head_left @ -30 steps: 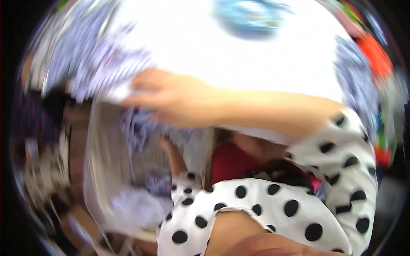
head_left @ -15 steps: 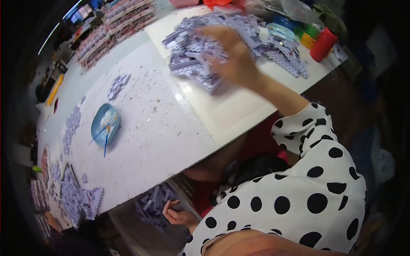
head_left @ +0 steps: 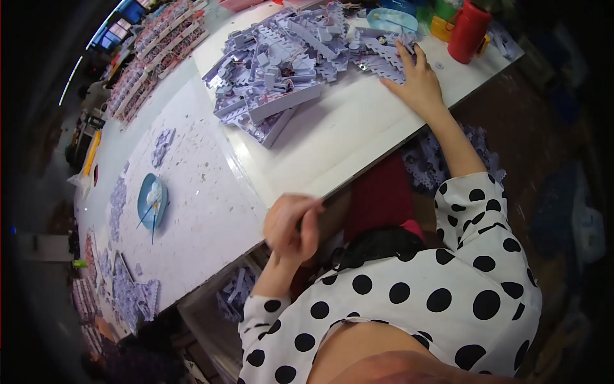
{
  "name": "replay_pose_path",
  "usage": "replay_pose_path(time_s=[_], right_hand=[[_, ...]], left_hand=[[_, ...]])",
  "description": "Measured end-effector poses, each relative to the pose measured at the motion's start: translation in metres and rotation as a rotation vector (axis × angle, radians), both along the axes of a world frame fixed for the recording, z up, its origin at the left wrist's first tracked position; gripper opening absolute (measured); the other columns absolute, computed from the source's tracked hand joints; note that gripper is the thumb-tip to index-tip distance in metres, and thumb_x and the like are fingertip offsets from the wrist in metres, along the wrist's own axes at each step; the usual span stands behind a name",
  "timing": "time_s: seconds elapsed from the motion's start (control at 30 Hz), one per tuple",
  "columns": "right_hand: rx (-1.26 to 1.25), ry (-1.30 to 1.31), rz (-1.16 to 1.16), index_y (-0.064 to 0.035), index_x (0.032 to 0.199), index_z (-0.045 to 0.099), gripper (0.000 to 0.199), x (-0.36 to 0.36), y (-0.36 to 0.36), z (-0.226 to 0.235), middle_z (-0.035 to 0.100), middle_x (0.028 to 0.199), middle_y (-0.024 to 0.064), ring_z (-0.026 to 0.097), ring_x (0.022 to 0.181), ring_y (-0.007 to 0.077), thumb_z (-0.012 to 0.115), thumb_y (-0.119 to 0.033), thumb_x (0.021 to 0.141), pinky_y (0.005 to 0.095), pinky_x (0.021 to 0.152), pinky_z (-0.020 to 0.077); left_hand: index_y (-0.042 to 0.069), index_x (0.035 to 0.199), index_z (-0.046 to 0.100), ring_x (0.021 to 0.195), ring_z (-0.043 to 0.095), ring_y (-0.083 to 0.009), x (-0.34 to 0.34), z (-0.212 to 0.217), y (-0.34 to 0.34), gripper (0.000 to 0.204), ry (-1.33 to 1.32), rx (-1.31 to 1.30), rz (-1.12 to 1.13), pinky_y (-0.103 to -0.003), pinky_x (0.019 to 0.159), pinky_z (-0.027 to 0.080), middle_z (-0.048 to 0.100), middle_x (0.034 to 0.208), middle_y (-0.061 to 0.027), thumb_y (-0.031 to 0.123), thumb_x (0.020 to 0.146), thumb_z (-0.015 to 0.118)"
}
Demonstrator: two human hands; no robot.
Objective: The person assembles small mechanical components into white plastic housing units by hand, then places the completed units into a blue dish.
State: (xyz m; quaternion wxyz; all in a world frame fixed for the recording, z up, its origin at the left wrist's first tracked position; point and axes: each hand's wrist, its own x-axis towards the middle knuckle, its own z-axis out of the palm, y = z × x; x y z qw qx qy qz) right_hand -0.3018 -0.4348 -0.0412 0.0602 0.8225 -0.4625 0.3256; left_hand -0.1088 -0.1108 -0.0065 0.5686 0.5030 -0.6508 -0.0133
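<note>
My right hand [head_left: 419,89] lies at the right of the white table with its fingers spread, the tips touching a flat group of pale purple plastic parts [head_left: 384,59]. To its left rises a large heap of pale purple plastic parts [head_left: 300,48], with toothed edges and small bits of wire showing. A long, tray-like purple piece [head_left: 284,102] lies at the heap's near side. Just over the table's near edge is my left hand [head_left: 291,227], its fingers curled and smeared by motion. Whether anything sits inside it is hidden.
On the table's left stands a blue dish [head_left: 160,208] with white stuff and thin blue sticks. Loose purple parts [head_left: 137,291] lie further left. A red container [head_left: 469,31] stands back right. Below the edge, a bin holds purple strips [head_left: 236,291]; more purple parts [head_left: 425,160] lie under the right side.
My right hand has moved right, from the large heap to the smaller group. My left hand has risen from the strip bin to the table edge. The view has shifted slightly.
</note>
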Motion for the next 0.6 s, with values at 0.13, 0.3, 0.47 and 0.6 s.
replay_pose_path(time_s=[0.13,0.3,0.47,0.6], right_hand=[[0.023,0.022,0.024,-0.0269,0.147,0.039,0.083,0.0,0.008,0.013,0.041,0.137,0.0224,0.06,0.109,0.0399,0.073,-0.037,0.072,0.045,0.087,0.0534],[0.029,-0.028,0.038,-0.0276,0.14,0.049,0.073,-0.009,0.016,0.016,0.042,0.137,0.0185,0.061,0.109,0.0376,0.073,-0.033,0.071,0.0438,0.086,0.0541],[0.037,-0.146,0.026,-0.0274,0.137,0.054,0.07,-0.04,0.029,0.017,0.044,0.134,0.0149,0.061,0.109,0.0361,0.075,-0.031,0.071,0.0435,0.087,0.0541],[-0.071,-0.191,0.007,-0.0261,0.135,0.057,0.066,-0.043,0.067,0.029,0.044,0.132,0.0156,0.061,0.108,0.036,0.076,-0.026,0.072,0.0421,0.086,0.0542]], left_hand=[[-0.007,0.097,0.066,0.069,0.067,-0.0171,-0.016,0.013,-0.046,0.013,0.01,0.112,-0.056,-0.027,0.063,0.052,0.068,0.081,-0.0134,-0.001,0.093,0.055],[-0.004,0.097,0.068,0.071,0.068,-0.0152,-0.026,0.008,-0.067,0.013,0.112,0.202,-0.081,-0.027,0.065,0.052,0.069,0.082,-0.0102,0.005,0.095,0.058],[-0.004,0.101,0.067,0.076,0.068,-0.0152,-0.034,0.0,-0.076,0.018,0.243,0.388,-0.059,-0.026,0.069,0.053,0.069,0.086,-0.0104,0.011,0.097,0.058],[-0.005,0.121,0.059,0.089,0.067,-0.0167,-0.045,-0.004,-0.087,0.031,0.622,0.556,-0.192,-0.027,0.077,0.053,0.068,0.102,-0.0147,0.016,0.097,0.06]])
